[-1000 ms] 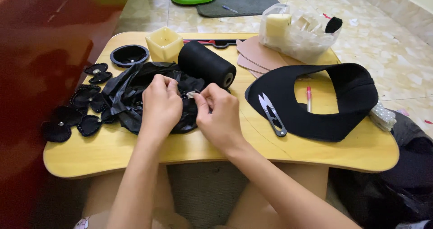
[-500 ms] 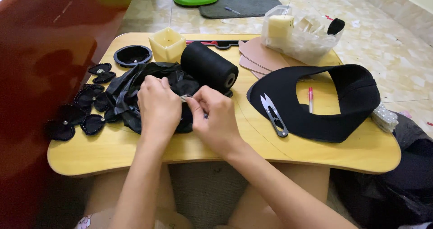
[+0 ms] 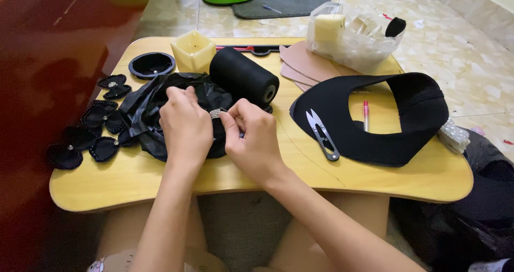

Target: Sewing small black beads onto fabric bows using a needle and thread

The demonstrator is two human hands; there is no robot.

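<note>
Two hands pinching a small sparkly band over a heap of black fabric on a yellow worktop.

Largest first: worktop (image 3: 160, 186), low and rounded; on its right side a black visor piece (image 3: 342, 127) with thread snips (image 3: 321, 134) lying on it; at centre a black thread spool (image 3: 243, 79) on its side, just beyond the black fabric (image 3: 144, 111); at far left black beaded bows (image 3: 80, 143). Best done slowly, probably: band kept level, held close above the cloth, fingertips only. Left hand (image 3: 184, 125) curled shut, resting on the fabric, thumb and forefinger closed on the silver band (image 3: 215, 113). Right hand (image 3: 251, 138) likewise closed, fingertips meeting the band from the right.
</note>
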